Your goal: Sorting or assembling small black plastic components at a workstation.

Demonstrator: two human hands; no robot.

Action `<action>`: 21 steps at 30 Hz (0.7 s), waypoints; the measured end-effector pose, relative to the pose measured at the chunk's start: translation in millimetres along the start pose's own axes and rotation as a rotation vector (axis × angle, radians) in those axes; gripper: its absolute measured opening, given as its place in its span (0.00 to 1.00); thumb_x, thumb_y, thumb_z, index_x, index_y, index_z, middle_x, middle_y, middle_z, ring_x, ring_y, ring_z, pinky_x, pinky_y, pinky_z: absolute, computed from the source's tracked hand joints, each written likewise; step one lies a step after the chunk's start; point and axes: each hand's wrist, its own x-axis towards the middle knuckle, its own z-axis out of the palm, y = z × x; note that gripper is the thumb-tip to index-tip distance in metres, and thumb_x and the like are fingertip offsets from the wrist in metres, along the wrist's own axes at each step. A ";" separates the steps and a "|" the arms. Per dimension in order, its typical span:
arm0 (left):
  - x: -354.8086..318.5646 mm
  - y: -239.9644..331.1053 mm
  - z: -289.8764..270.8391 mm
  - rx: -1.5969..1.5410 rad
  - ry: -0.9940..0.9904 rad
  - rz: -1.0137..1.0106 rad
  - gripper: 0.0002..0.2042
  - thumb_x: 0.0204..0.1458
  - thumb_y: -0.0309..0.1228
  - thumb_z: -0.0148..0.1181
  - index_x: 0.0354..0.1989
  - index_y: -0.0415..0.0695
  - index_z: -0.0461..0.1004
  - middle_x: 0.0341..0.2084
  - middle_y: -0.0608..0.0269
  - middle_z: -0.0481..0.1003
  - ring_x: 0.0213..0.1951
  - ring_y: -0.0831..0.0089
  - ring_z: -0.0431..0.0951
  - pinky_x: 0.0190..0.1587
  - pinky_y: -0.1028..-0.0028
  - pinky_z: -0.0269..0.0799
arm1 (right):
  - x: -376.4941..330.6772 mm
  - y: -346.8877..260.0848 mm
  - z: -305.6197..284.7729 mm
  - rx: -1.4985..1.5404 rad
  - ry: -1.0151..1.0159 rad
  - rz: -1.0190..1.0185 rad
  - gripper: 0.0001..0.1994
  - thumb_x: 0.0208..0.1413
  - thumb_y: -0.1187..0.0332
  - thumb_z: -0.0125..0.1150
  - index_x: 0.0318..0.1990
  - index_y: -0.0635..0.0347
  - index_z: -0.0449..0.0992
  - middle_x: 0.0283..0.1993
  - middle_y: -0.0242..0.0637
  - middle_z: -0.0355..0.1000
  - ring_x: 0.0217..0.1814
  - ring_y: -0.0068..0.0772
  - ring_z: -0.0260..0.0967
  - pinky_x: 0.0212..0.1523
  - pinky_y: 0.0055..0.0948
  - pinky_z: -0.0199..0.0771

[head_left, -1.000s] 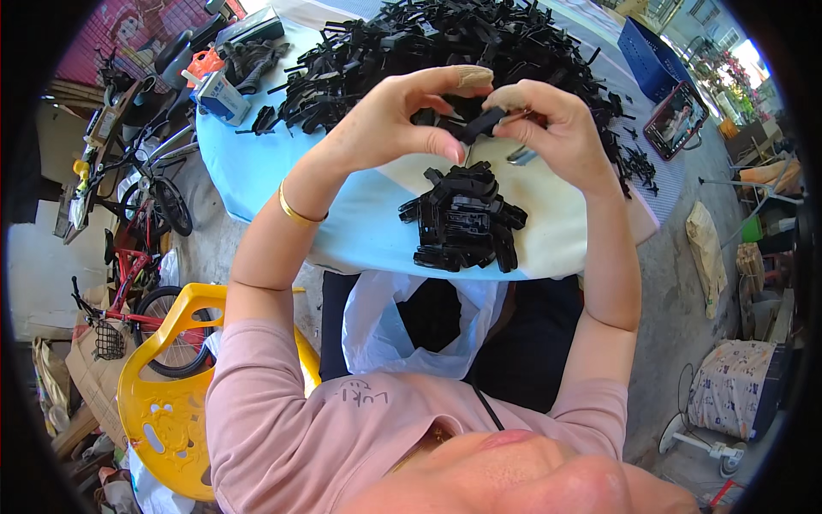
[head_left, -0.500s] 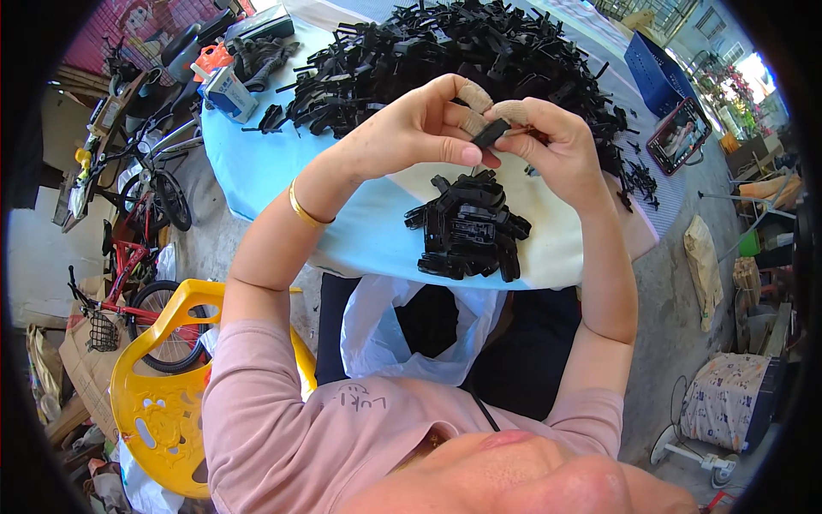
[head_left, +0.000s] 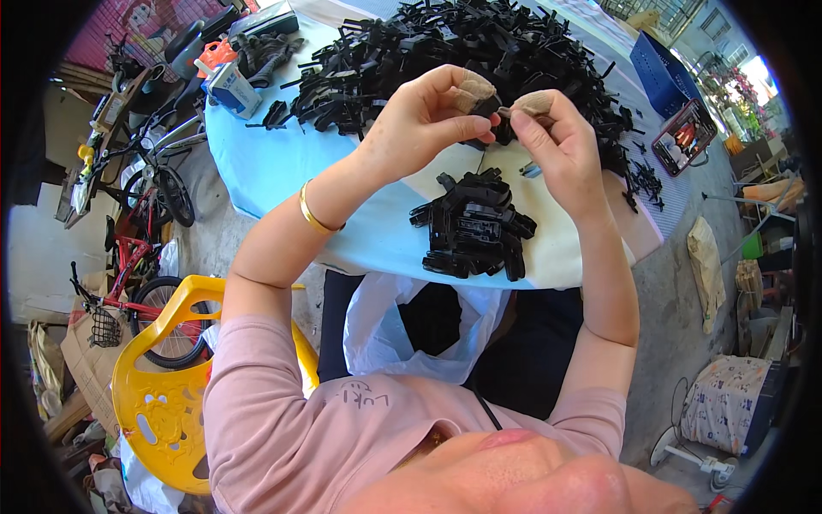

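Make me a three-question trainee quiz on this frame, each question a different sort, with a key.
1. What colour is the basket?
2. The left hand holds: a) the phone; b) a black part; c) the bangle.
3. True or false: the small pile is nearer the white bag than the big pile is.

Key: 1. Blue. 2. b. 3. True.
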 end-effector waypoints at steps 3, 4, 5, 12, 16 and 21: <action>-2.1 -1.9 4.8 0.048 0.027 0.048 0.13 0.48 0.19 0.55 0.44 0.35 0.65 0.34 0.61 0.73 0.37 0.78 0.74 0.42 0.78 0.72 | -0.5 1.6 5.0 -0.044 -0.004 0.006 0.05 0.56 0.70 0.51 0.36 0.63 0.69 0.26 0.24 0.64 0.27 0.11 0.57 0.28 0.12 0.57; -3.7 -2.1 6.6 0.047 0.026 0.048 0.13 0.48 0.19 0.55 0.44 0.35 0.65 0.34 0.61 0.73 0.37 0.78 0.74 0.42 0.78 0.72 | -1.1 1.9 6.3 -0.075 -0.004 0.005 0.05 0.56 0.70 0.51 0.35 0.63 0.69 0.24 0.24 0.64 0.27 0.11 0.58 0.27 0.12 0.57; -5.4 -2.2 8.2 0.121 0.052 0.061 0.13 0.49 0.20 0.55 0.44 0.36 0.65 0.35 0.60 0.72 0.38 0.76 0.75 0.43 0.77 0.72 | -1.4 0.6 6.5 -0.075 -0.003 0.006 0.05 0.56 0.70 0.51 0.35 0.63 0.69 0.24 0.24 0.64 0.27 0.11 0.58 0.27 0.12 0.57; -7.3 -12.8 12.2 0.264 0.226 0.219 0.10 0.45 0.23 0.61 0.36 0.37 0.71 0.31 0.63 0.75 0.34 0.79 0.74 0.37 0.79 0.72 | -2.7 -7.0 10.3 -0.056 -0.022 0.063 0.06 0.56 0.71 0.50 0.33 0.63 0.71 0.21 0.24 0.63 0.24 0.12 0.58 0.25 0.12 0.57; -9.6 -6.6 17.3 0.520 0.265 0.331 0.08 0.43 0.22 0.61 0.33 0.36 0.72 0.30 0.60 0.75 0.32 0.77 0.75 0.34 0.79 0.72 | -0.2 -12.7 8.3 0.033 -0.046 0.249 0.05 0.56 0.71 0.51 0.34 0.63 0.71 0.20 0.23 0.62 0.23 0.11 0.57 0.24 0.12 0.56; -4.5 -13.6 15.2 0.525 0.217 0.478 0.11 0.46 0.18 0.56 0.40 0.38 0.67 0.35 0.57 0.74 0.34 0.74 0.75 0.38 0.78 0.71 | 4.1 0.9 6.7 0.013 -0.055 0.095 0.07 0.56 0.69 0.53 0.35 0.63 0.71 0.21 0.23 0.62 0.22 0.10 0.56 0.23 0.11 0.56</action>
